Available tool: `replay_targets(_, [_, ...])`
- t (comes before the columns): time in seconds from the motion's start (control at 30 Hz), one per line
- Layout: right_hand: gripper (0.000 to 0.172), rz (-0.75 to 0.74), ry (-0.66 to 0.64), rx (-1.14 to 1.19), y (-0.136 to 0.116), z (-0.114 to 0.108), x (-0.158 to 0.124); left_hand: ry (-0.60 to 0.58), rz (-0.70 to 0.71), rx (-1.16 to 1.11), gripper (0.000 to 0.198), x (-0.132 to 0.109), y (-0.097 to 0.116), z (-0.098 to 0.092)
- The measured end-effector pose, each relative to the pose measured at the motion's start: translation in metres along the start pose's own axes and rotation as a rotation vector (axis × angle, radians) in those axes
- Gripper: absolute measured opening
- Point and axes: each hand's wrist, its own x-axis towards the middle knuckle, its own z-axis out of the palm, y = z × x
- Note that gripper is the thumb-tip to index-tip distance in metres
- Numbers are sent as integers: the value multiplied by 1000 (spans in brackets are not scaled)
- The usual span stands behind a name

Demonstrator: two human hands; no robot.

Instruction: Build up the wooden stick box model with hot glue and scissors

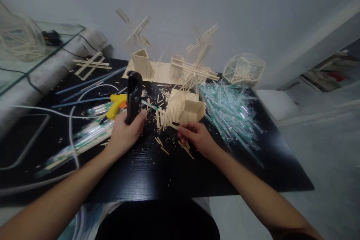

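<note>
My left hand (125, 133) is closed around a black cutter tool (133, 95), which stands upright on the black table (157, 180). My right hand (197, 137) rests on the table with its fingers pinched on a thin wooden stick (168, 124) at the edge of a pile of sticks. Just beyond lies a small open box of wooden sticks (185, 108). Short stick offcuts (161, 146) are scattered between my two hands.
A yellow glue gun (116, 105) lies behind the cutter, with white cables (70, 120) and blue rods (90, 82) to its left. A heap of clear wrappers (230, 110) fills the right side. Stick models (194, 60) and a wire-frame polyhedron (243, 68) stand at the back.
</note>
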Motion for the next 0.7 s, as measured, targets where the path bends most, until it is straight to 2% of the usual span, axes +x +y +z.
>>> replay_targets(0.17, [29, -19, 28, -43, -1, 0, -1, 107, 24, -159, 29, 3, 6, 3])
replay_targets(0.27, [27, -51, 44, -79, -2, 0, -1, 116, 59, -154, 24, 5, 8, 1])
replay_targets(0.37, [27, -79, 49, -99, -3, 1, -2, 39, 44, -78, 32, 3, 7, -1])
replay_targets(0.53, [26, -83, 52, -139, -2, 2, -3, -195, 84, 201, 30, -4, 6, 1])
replay_targets(0.7, [26, -78, 27, -153, -1, 2, -4, -286, 149, 296, 29, -5, -2, 5])
